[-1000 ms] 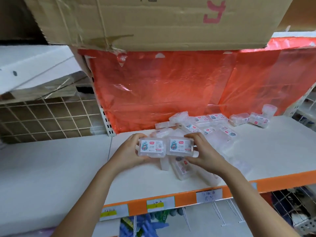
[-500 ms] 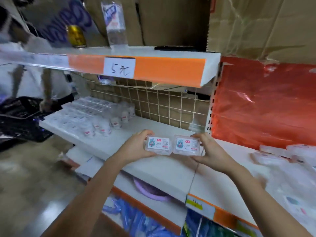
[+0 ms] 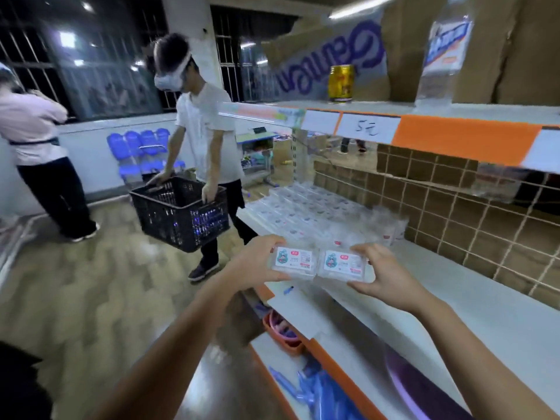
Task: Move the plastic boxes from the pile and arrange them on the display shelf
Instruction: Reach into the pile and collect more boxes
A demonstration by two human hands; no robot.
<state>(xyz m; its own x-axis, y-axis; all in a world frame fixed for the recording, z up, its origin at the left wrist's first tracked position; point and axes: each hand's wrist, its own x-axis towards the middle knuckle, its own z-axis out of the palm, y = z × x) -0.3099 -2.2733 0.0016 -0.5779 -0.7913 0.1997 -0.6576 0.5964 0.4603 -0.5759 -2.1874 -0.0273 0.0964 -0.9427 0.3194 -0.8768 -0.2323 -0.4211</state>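
Note:
Two clear plastic boxes with white and red labels are held side by side in the air before me. My left hand (image 3: 256,262) grips the left box (image 3: 294,261). My right hand (image 3: 382,271) grips the right box (image 3: 342,264). Both boxes hang over the front edge of the white display shelf (image 3: 454,298). Farther along that shelf, rows of several clear plastic boxes (image 3: 312,213) stand in a neat block against the wire-grid back. The pile the boxes came from is out of view.
A person in a white shirt (image 3: 206,137) carries a black crate (image 3: 181,213) in the aisle to my left. Another person (image 3: 36,153) stands at far left. An upper shelf (image 3: 424,128) with orange strip holds a gold can (image 3: 341,83). Lower shelves hold blue and purple goods.
My view has swung left from the pile by the red plastic sheet toward the arranged rows. Both hands have carried the two boxes along, still held side by side.

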